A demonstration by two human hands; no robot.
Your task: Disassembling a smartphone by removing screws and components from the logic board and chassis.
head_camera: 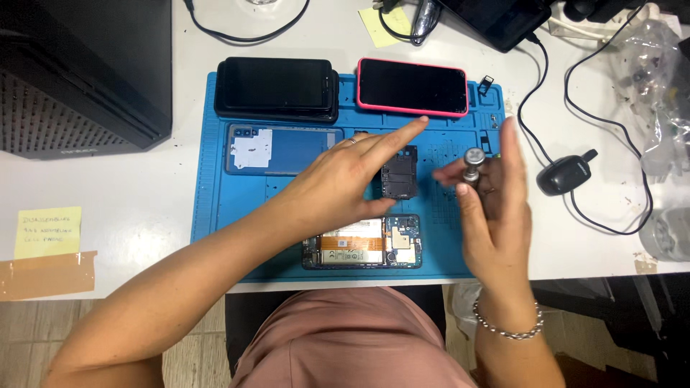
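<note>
My left hand (345, 183) reaches over the blue work mat (215, 208), its thumb and fingers around a small black inner cover plate (399, 172), index finger stretched toward the pink-cased phone (412, 87). My right hand (492, 208) grips a metal-capped screwdriver (473, 164) held upright just right of that plate. An opened phone (363, 251) with its battery and circuit board exposed lies at the mat's near edge, partly under my left hand.
Two stacked black phones (277, 88) and a blue back cover (284, 149) lie on the mat. A black tower (79, 72) stands left. Yellow sticky notes (47, 231), cables, a black adapter (566, 174) and plastic bags (658, 86) sit around.
</note>
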